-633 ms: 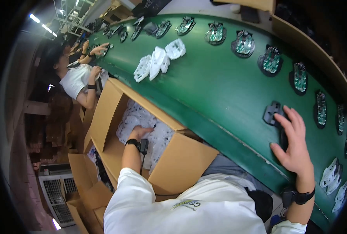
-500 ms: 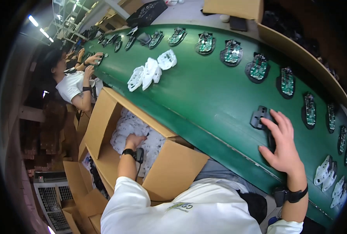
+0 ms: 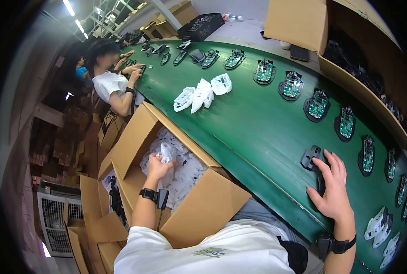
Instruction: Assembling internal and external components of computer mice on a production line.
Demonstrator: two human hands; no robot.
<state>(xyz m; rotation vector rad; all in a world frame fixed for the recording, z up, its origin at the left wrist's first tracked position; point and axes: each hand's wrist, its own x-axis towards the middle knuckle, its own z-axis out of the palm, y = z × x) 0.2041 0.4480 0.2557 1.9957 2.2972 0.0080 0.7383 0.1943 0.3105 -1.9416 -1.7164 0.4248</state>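
My left hand [image 3: 157, 168] is inside an open cardboard box [image 3: 208, 201], its fingers closed round a white plastic shell [image 3: 167, 151]. Beneath it the box holds a heap of similar white parts [image 3: 187, 176]. On the green work surface [image 3: 253, 137], my right hand [image 3: 332, 187] rests with fingers spread over a black plastic shell [image 3: 311, 157]. The index fingertip touches that shell; its lower part is mostly hidden under the hand. Three loose white shells [image 3: 202, 95] lie farther off, left of centre.
A curved row of black shells with green circuit boards [image 3: 290, 85] runs along the far side. More white shells [image 3: 380, 226] lie at right. A large carton of black parts [image 3: 320, 27] and a black crate [image 3: 201, 26] stand behind. A co-worker [image 3: 110, 82] works at left.
My left hand has come up slightly from the heap, now with a white shell in its grip. My right hand stays at the black shell. The whole view has shifted.
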